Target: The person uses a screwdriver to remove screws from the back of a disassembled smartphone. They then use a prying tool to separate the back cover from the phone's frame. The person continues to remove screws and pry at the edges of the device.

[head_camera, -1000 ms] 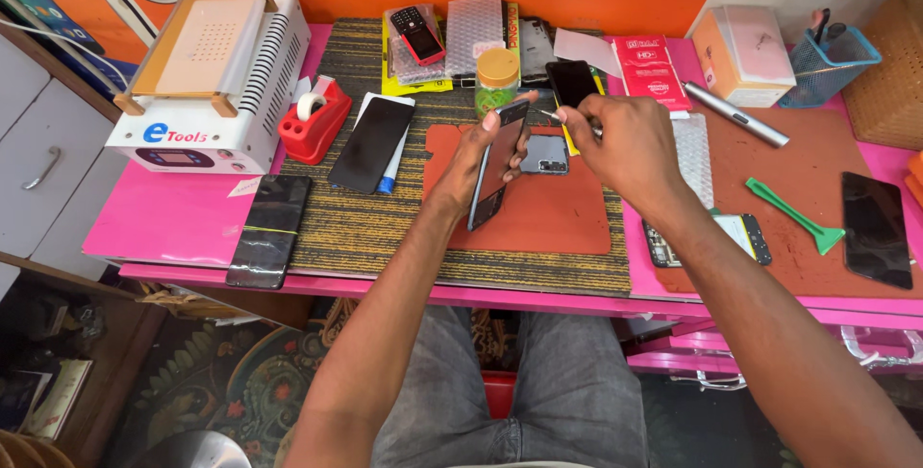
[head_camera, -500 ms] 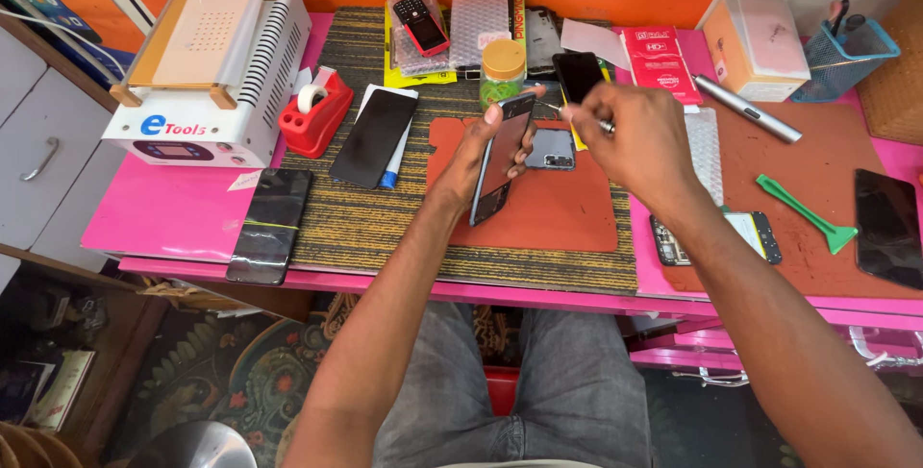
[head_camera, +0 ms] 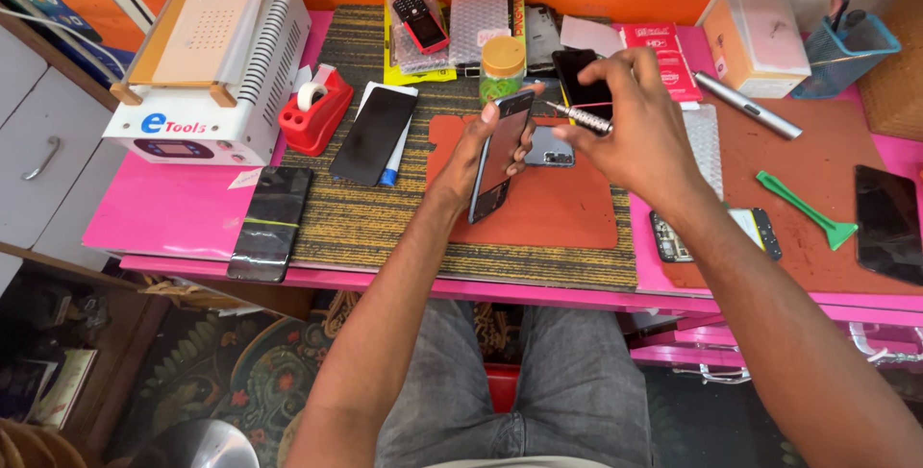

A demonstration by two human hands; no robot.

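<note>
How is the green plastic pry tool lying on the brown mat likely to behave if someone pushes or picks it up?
The green pry tool looks thin and plastic, so it is probably light and a little bendy. It lies flat on the brown mat, with a wide flat end, so it would likely slide or spin, not roll. Its slim handle may be fiddly to lift off the mat.

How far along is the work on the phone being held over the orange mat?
Already open: another phone lies on the bench with its insides showing. In hand: the left hand holds a dark phone tilted on edge above the orange mat, while the right hand brings a small screwdriver to its top end. This phone looks closed, so opening seems left.
</note>
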